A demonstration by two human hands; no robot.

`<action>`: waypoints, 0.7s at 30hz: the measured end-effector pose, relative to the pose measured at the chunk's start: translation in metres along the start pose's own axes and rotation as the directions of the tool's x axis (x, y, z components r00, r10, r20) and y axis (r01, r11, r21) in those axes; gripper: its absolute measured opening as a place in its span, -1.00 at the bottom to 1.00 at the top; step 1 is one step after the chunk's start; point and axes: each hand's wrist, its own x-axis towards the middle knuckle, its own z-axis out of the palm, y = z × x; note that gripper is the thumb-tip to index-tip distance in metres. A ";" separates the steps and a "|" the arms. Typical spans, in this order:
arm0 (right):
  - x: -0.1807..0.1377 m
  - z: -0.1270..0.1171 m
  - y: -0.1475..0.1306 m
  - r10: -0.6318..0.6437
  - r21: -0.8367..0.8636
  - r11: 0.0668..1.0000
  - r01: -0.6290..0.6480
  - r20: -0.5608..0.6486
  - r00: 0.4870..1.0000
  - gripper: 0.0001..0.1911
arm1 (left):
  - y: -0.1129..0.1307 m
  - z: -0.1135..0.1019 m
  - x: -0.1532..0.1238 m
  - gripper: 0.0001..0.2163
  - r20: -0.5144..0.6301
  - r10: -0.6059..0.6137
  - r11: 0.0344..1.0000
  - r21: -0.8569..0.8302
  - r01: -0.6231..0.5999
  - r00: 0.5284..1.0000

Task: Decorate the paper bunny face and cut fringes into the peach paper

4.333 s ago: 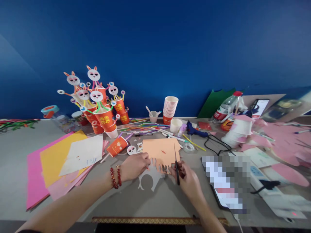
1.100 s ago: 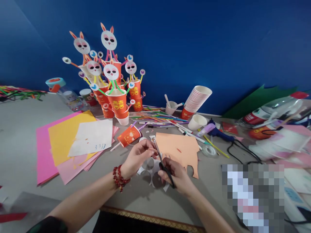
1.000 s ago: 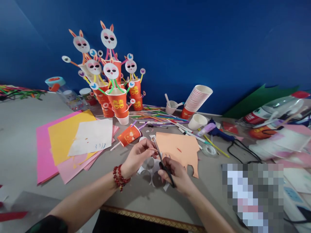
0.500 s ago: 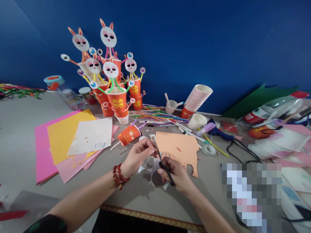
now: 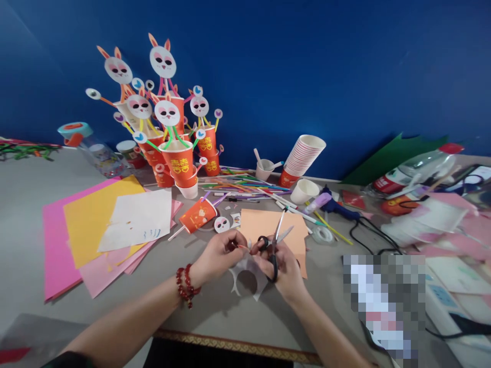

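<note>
My right hand [image 5: 283, 266] grips black-handled scissors [image 5: 275, 241], their blades apart and pointing up and to the right over an orange paper sheet [image 5: 268, 227]. My left hand [image 5: 219, 253], with a red bead bracelet on the wrist, pinches a tiny orange-red paper scrap [image 5: 242, 247] between thumb and fingers, close to the scissor handles. Below both hands a white paper offcut with round holes [image 5: 245, 278] lies on the grey table [image 5: 34, 204].
Orange cups with bunny faces [image 5: 174, 153] stand at the back left, with coloured straws [image 5: 238, 186], a tilted cup stack [image 5: 303, 161] and a blue glue gun [image 5: 337, 207] nearby. Pink, yellow and white sheets [image 5: 103, 225] lie to the left. A blurred device [image 5: 379, 301] sits at the right.
The scissors have swung from pointing up-left, near my left fingers, to pointing up-right with blades open. My hands have shifted slightly right, and the view has panned a little.
</note>
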 end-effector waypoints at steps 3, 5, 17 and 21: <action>-0.001 -0.002 0.004 -0.005 -0.031 1.000 0.005 0.009 1.000 -0.68 | -0.001 0.003 -0.002 -0.92 0.054 0.018 0.987 0.157 -0.026 0.998; -0.001 -0.003 0.009 0.012 -0.069 0.998 -0.011 0.023 1.000 -0.68 | -0.001 0.004 -0.002 -0.94 0.078 0.025 0.979 0.201 -0.040 0.997; 0.000 -0.001 0.001 -0.011 0.074 0.997 0.019 -0.101 0.995 -0.63 | -0.009 0.015 -0.005 -0.75 -0.007 -0.067 0.980 -0.190 0.065 0.998; -0.001 0.000 0.005 0.006 0.056 0.998 -0.001 -0.087 0.996 -0.66 | -0.005 0.016 -0.005 -0.74 -0.031 -0.047 0.984 -0.172 0.041 0.998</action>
